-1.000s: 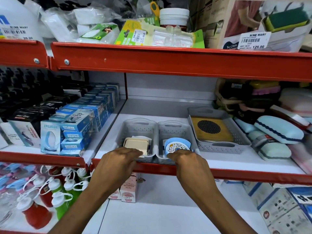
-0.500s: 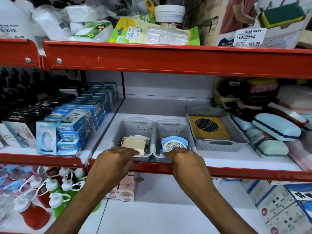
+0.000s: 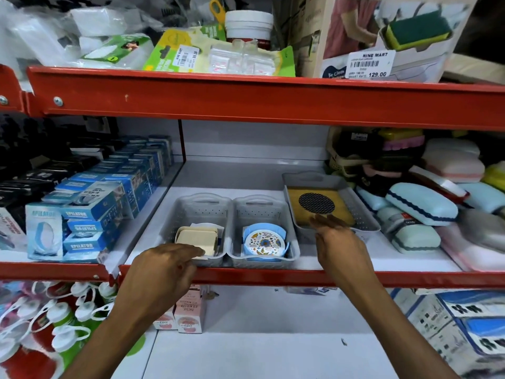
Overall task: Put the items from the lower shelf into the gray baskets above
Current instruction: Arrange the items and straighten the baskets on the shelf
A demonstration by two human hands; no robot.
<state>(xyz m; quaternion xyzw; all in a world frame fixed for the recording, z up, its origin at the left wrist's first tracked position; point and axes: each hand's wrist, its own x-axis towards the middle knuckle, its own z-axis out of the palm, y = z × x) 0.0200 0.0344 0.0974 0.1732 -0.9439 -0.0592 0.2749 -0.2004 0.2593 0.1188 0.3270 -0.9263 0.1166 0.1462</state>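
Three gray baskets stand on the middle shelf. The left basket (image 3: 202, 206) holds cream square items (image 3: 196, 239). In the middle basket (image 3: 261, 207) lies a round blue item with a flowered face (image 3: 263, 242). The wider right basket (image 3: 363, 217) holds a yellow board with a black mesh disc (image 3: 317, 205). My left hand (image 3: 161, 269) rests at the front rim of the left basket, fingers loosely curled, holding nothing. My right hand (image 3: 338, 242) hovers with fingers apart at the front edge of the right basket. Pink boxes (image 3: 188, 313) stand on the lower shelf.
Blue epilator boxes (image 3: 90, 214) fill the shelf to the left. Pastel cases (image 3: 420, 203) pile up on the right. The red shelf lip (image 3: 273, 276) runs under the baskets. Bottles with white caps (image 3: 54, 324) crowd the lower left, printed cartons (image 3: 459, 324) the lower right.
My right hand left the middle basket's front rim and moved right to the wide basket, fingers spread. My left hand stayed by the left basket.
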